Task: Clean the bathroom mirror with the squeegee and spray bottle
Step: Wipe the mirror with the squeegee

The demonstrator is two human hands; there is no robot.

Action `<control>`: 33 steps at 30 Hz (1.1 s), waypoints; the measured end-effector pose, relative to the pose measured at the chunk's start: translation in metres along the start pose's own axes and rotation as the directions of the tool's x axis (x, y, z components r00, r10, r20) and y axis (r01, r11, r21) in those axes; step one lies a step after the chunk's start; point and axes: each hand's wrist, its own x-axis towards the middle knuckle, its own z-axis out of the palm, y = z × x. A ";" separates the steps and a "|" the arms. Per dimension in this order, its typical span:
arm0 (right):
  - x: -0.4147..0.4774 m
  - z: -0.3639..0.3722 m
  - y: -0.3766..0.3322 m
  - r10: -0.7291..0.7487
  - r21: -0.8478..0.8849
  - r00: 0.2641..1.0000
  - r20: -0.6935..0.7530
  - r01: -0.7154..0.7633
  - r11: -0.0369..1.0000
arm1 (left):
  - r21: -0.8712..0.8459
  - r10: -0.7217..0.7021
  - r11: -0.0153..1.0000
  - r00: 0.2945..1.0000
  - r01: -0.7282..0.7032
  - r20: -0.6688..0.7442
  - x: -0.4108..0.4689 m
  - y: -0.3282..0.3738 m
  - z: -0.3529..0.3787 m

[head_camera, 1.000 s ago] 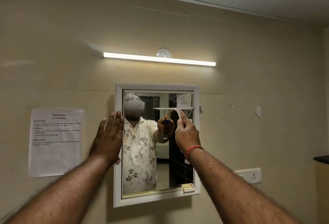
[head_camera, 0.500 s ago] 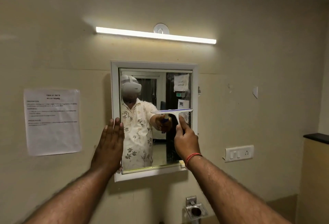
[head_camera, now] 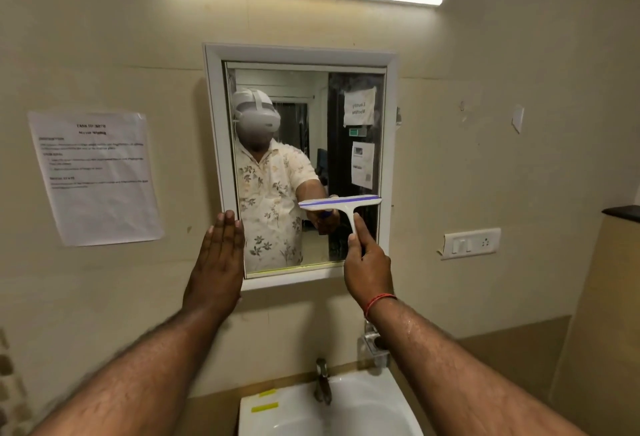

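From the head view: the right hand [head_camera: 367,264] grips a white, blue-edged plastic squeegee [head_camera: 341,204] low on the white-framed wall mirror [head_camera: 349,165]; the left hand [head_camera: 218,262], fingers flat, braces the frame. Uneven pressure could leave streaks. No spray bottle visible.

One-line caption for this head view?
Right hand holds squeegee against mirror; left hand braces flat on its frame, above sink.

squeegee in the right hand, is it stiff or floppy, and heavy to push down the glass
The white plastic squeegee with a blue blade strip probably stays stiff: its head sits straight. It looks light, since the right hand holds it by the thin handle alone. Wet forearms hint the grip may be slippery.
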 end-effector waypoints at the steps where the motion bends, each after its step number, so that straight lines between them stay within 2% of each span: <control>1: -0.002 0.002 0.004 -0.002 -0.004 1.000 -0.004 0.002 1.000 | 0.002 0.003 1.000 1.000 -0.003 0.013 -0.003 0.001 0.001; 11: -0.022 0.014 0.041 0.027 -0.053 0.999 -0.031 -0.028 0.998 | 0.016 0.026 0.999 0.995 -0.028 0.093 -0.030 0.003 0.027; 21: -0.061 0.021 0.093 0.133 -0.169 0.990 -0.045 -0.139 0.976 | 0.033 0.017 0.999 0.988 -0.022 0.155 -0.054 0.010 0.051; 33: -0.065 0.019 0.096 0.128 -0.235 0.991 -0.034 -0.132 0.963 | 0.030 0.004 1.000 0.978 -0.010 0.209 -0.075 0.016 0.074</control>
